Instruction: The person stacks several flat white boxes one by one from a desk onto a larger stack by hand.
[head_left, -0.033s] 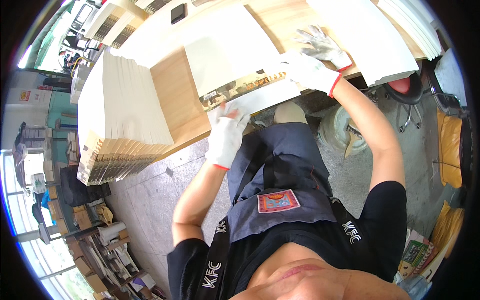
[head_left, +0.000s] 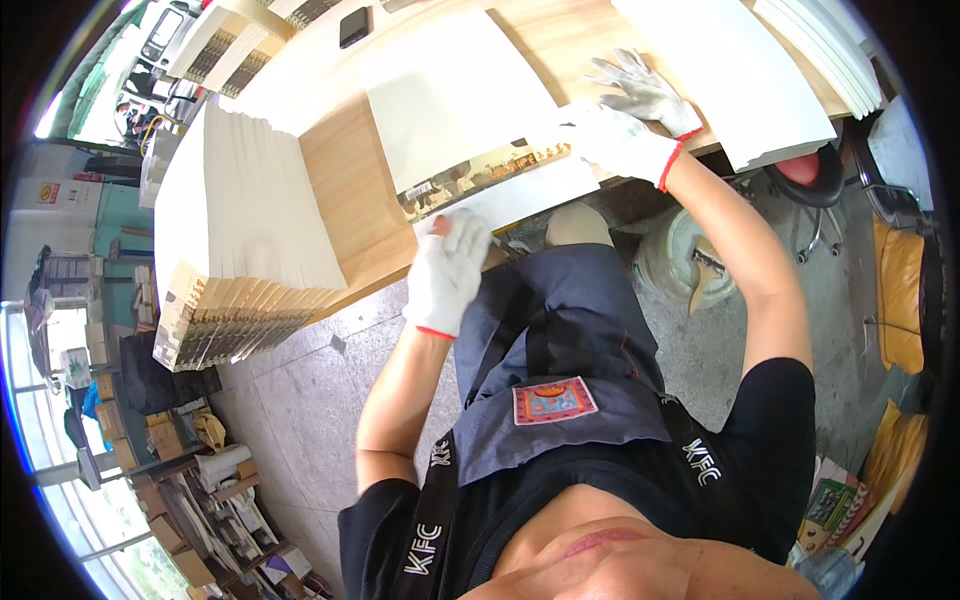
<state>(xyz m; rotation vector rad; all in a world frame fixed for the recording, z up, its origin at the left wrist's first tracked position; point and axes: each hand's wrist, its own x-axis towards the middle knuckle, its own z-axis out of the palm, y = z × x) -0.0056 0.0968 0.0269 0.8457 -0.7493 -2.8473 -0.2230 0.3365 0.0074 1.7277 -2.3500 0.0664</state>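
White gloves with red cuffs cover both my hands. My left hand (head_left: 448, 268), fingers stretched and a bare reddish fingertip showing, hovers at the table's near edge, just off the paper. A large white sheet (head_left: 460, 90) lies in the middle, its near end bearing a camouflage-patterned printed strip (head_left: 480, 175). Along that strip runs a plain white margin (head_left: 520, 195). My right hand (head_left: 622, 142) rests on the sheet's right end, its fingers extended flat over it; glare washes out the fingertips. Beside it lies a loose work glove (head_left: 645, 88).
A thick row of paper blocks with printed spines (head_left: 235, 310) stands on the wooden table (head_left: 350, 180) at left. A tall white paper stack (head_left: 725, 80) is at right. A black phone (head_left: 354, 27) lies at the back. Below are a round bucket (head_left: 670, 265) and a stool (head_left: 805, 165).
My left hand has drawn back slightly from the sheet's near edge, toward me. My right hand and the sheet stay in place.
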